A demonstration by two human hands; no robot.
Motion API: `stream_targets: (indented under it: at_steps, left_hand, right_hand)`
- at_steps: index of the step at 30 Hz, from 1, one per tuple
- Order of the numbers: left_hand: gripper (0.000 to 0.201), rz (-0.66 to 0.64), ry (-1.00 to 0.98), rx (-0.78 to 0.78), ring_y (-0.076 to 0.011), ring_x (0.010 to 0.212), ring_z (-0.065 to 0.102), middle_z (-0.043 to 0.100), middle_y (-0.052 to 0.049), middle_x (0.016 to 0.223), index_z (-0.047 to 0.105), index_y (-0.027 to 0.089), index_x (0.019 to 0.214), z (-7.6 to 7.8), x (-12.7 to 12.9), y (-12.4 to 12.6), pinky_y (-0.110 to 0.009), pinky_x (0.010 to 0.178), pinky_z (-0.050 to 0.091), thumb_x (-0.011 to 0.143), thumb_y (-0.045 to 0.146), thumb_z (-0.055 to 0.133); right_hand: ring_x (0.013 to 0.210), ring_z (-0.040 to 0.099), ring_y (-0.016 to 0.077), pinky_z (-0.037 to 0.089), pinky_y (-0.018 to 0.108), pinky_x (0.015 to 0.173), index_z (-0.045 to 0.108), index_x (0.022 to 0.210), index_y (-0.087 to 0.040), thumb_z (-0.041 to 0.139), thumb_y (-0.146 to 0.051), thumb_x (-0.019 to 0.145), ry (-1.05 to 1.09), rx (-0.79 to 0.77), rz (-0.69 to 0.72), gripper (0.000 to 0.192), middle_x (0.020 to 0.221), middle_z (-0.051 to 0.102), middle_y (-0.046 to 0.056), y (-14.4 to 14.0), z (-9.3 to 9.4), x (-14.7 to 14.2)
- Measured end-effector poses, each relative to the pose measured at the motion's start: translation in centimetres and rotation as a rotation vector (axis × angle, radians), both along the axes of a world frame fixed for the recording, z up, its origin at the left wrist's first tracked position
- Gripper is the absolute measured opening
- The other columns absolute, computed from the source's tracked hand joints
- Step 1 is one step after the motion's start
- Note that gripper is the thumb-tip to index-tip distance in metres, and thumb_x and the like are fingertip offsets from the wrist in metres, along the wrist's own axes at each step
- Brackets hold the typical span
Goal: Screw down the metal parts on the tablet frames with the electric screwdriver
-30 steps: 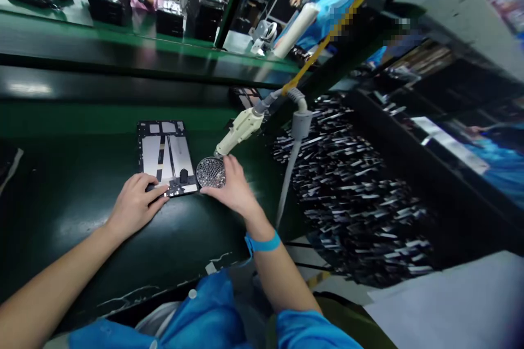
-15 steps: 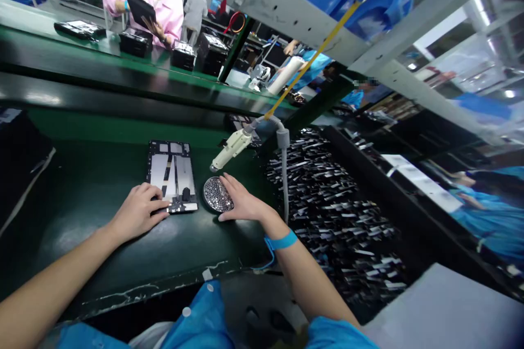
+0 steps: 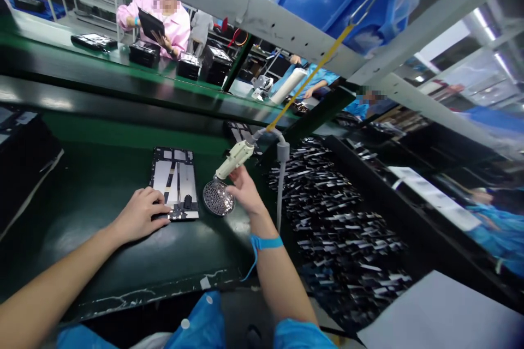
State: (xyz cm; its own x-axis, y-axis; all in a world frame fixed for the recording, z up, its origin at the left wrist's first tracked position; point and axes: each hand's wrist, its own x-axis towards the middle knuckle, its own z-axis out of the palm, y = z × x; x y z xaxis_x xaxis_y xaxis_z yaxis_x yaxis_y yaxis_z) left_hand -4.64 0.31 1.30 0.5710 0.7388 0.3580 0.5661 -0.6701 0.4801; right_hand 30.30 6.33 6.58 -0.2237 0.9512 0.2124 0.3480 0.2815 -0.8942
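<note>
An opened tablet point(image 3: 171, 175) with its inner parts and flat cables bare lies on the green bench. My left hand point(image 3: 141, 212) holds its lower left corner, index finger over the edge and thumb along the bottom side. To its right sits a round dish point(image 3: 219, 199) full of small shiny screws. A cream electric screwdriver point(image 3: 235, 159) hangs above the dish, tip pointing down-left. My right hand point(image 3: 248, 193) is just under and beside the screwdriver, thumb and fingers apart; its fingertips are partly hidden behind the tool, so contact is unclear.
A large heap of dark strip-like parts point(image 3: 344, 229) fills the area on the right. A grey cable point(image 3: 280, 185) and yellow cord point(image 3: 311, 76) lead to the screwdriver. A dark stack point(image 3: 24, 158) stands at left. Across the bench, a person in pink point(image 3: 180, 27) holds a tablet-like panel.
My right hand has left the screw dish and moved up to the screwdriver. My left hand stays on the tablet's corner. The whole view has shifted slightly.
</note>
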Motion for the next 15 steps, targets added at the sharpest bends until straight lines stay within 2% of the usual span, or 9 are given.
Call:
stream_targets:
  at_steps: [2,3,5,7,10,15]
  left_hand:
    - [0.016,-0.003,-0.002,0.011,-0.0238,0.1,0.058,0.065,-0.005,0.103,0.078,0.029,0.107,-0.1,0.1,0.1,-0.043,0.092,0.045,0.093,0.035,0.074]
    - [0.016,-0.004,-0.004,0.017,-0.0238,0.1,0.058,0.066,-0.005,0.103,0.078,0.029,0.107,-0.2,0.1,0.1,-0.042,0.091,0.045,0.093,0.035,0.074]
    - [0.018,-0.004,-0.01,0.028,-0.0238,0.1,0.058,0.066,-0.005,0.103,0.077,0.029,0.11,-0.3,0.1,0.2,-0.042,0.091,0.045,0.094,0.036,0.073]
    - [0.019,-0.007,-0.018,0.035,-0.0238,0.1,0.058,0.066,-0.006,0.104,0.077,0.029,0.111,-0.5,0.0,0.3,-0.042,0.09,0.044,0.095,0.037,0.072]
    - [0.02,-0.011,-0.036,0.045,-0.0243,0.101,0.059,0.067,-0.006,0.105,0.077,0.029,0.112,-0.9,0.0,0.4,-0.043,0.092,0.044,0.095,0.037,0.071]
    - [0.019,-0.008,-0.055,0.045,-0.0252,0.103,0.06,0.069,-0.006,0.107,0.077,0.03,0.112,-1.2,0.0,0.6,-0.044,0.092,0.044,0.095,0.037,0.072]
  right_hand:
    - [0.122,0.068,0.0325,0.059,0.045,0.097,0.047,0.146,-0.023,0.084,-0.065,0.068,0.25,0.074,-0.116,0.095,0.143,0.062,0.018,1.4,0.6,-2.5]
    - [0.105,0.074,0.0281,0.062,0.041,0.087,0.053,0.138,-0.022,0.085,-0.058,0.07,0.319,0.102,-0.19,0.084,0.131,0.068,0.016,2.1,0.9,-3.7]
    - [0.073,0.072,0.0175,0.06,0.033,0.068,0.062,0.124,-0.02,0.083,-0.045,0.075,0.401,0.146,-0.32,0.059,0.106,0.075,0.008,3.0,1.2,-5.6]
    - [0.056,0.062,0.0107,0.054,0.027,0.057,0.066,0.113,-0.019,0.079,-0.036,0.078,0.451,0.185,-0.398,0.041,0.089,0.072,0.001,3.3,1.1,-6.6]
    - [0.051,0.058,0.0083,0.05,0.024,0.051,0.065,0.108,-0.02,0.075,-0.03,0.079,0.495,0.234,-0.447,0.032,0.083,0.069,-0.002,2.9,0.2,-7.0]
    - [0.053,0.058,0.0082,0.05,0.024,0.05,0.063,0.107,-0.023,0.071,-0.027,0.08,0.444,0.257,-0.484,0.028,0.091,0.07,-0.001,2.3,-1.1,-7.2]
